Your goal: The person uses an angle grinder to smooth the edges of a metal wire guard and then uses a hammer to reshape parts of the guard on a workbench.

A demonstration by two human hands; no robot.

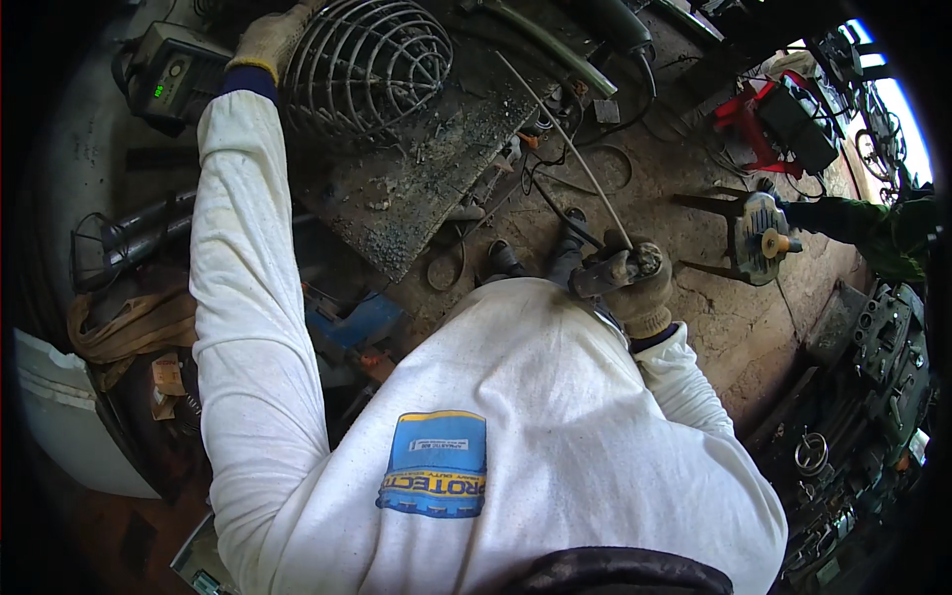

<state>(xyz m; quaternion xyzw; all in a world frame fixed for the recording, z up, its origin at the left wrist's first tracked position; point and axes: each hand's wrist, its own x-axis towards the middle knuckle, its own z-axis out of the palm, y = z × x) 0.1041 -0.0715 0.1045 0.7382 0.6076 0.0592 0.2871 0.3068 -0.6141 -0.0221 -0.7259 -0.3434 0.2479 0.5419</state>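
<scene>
A domed cage of bent metal rods (369,61) rests at the far edge of a worn metal-topped table (397,223). My left hand (266,45), in a knitted work glove, grips the cage's left side; its fingertips are partly hidden at the picture's top. Low in front of my body, my right hand (640,290), also gloved, is closed around a dark welding electrode holder (601,275). From its jaws a long thin welding electrode (575,149) slants up and left past the table's right edge. Its tip is near the cage but apart from it.
A welding machine (174,74) with a lit green display stands left of the cage. Grit covers the tabletop. Cables (570,188) trail on the floor. At right are a small stool (756,238), a red plastic stool (756,124), another person's green sleeve or trouser leg (853,223) and metal machinery (883,347).
</scene>
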